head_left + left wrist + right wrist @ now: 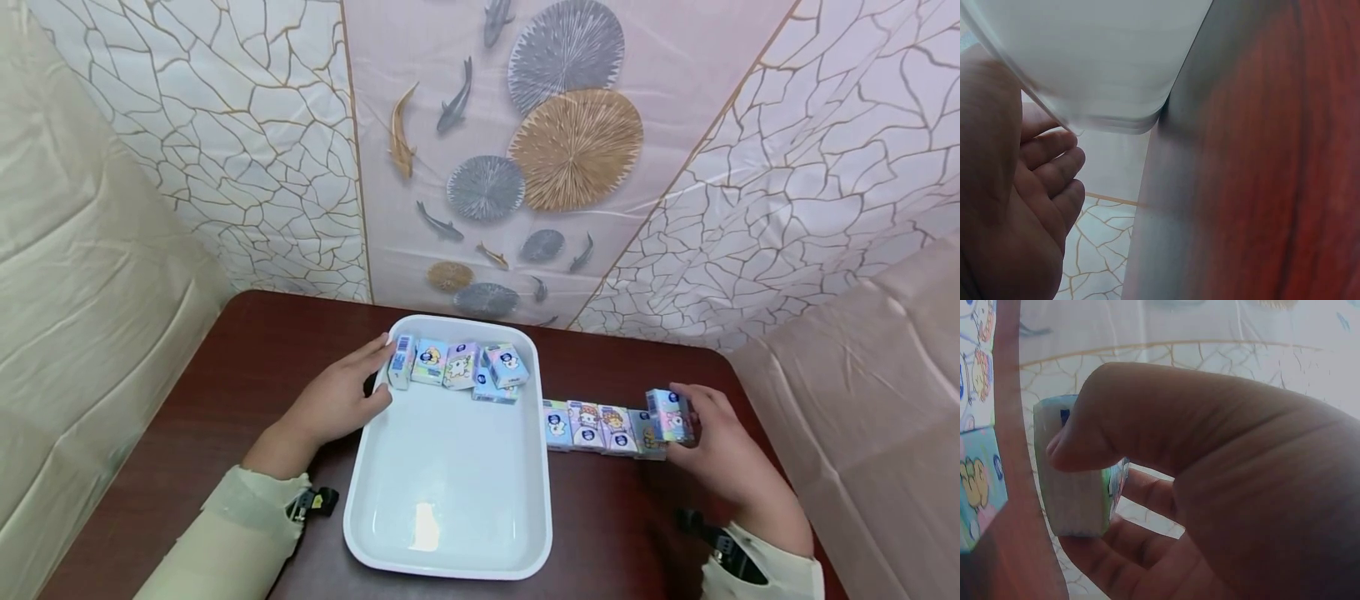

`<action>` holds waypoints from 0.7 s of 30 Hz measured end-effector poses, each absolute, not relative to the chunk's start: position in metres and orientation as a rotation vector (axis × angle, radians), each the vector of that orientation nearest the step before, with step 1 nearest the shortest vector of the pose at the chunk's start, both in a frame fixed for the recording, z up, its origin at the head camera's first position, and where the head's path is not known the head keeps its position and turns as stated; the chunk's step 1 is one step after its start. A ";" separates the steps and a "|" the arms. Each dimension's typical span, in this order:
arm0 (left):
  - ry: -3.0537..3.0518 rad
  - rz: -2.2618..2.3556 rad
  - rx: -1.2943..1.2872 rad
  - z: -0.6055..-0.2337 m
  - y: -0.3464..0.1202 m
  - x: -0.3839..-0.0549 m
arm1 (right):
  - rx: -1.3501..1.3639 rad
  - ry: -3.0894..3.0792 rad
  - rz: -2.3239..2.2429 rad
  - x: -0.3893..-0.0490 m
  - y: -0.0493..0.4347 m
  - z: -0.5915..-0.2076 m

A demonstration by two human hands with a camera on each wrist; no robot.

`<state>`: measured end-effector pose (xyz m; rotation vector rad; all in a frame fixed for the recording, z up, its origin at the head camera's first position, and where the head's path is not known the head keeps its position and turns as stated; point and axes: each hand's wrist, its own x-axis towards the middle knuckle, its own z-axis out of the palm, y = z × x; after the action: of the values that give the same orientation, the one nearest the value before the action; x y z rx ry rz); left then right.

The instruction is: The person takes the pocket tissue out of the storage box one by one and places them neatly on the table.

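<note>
A white tray [457, 467] stands on the dark table. Inside it, along the far end, lie several pocket tissue packs [430, 362] in pastel cartoon wrappers, one leaning on another at the right. My left hand [337, 400] holds the tray's left rim, thumb and index finger over the edge; the left wrist view has the other fingers [1060, 172] curled outside the wall. Beside the tray runs a row of tissue packs [587, 425]. At the row's right end my right hand [727, 442] pinches another tissue pack [670, 415], raised slightly, between thumb and fingers.
The dark red-brown table [225, 400] reaches back to a patterned cloth wall [277, 167]. Pale padded panels [862, 400] flank the table on both sides. The row of packs lies close against the tray's right side.
</note>
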<state>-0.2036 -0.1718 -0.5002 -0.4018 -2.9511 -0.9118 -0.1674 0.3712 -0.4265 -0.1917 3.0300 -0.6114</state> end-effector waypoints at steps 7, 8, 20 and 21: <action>-2.942 -0.908 -0.404 -0.500 -0.172 -0.203 | -0.148 3.012 -0.600 -0.166 0.384 -0.428; -2.941 -0.908 -0.400 -0.501 -0.172 -0.203 | -0.146 3.010 -0.600 -0.165 0.386 -0.428; -2.945 -0.909 -0.407 -0.501 -0.173 -0.204 | -0.119 2.977 -0.605 -0.172 0.400 -0.444; -2.945 -0.909 -0.405 -0.501 -0.173 -0.204 | -0.120 2.977 -0.605 -0.173 0.401 -0.446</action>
<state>-0.2038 -0.1729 -0.5008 -0.4054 -2.9451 -0.9087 -0.1728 0.4014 -0.4460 -0.1203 2.9770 -0.6051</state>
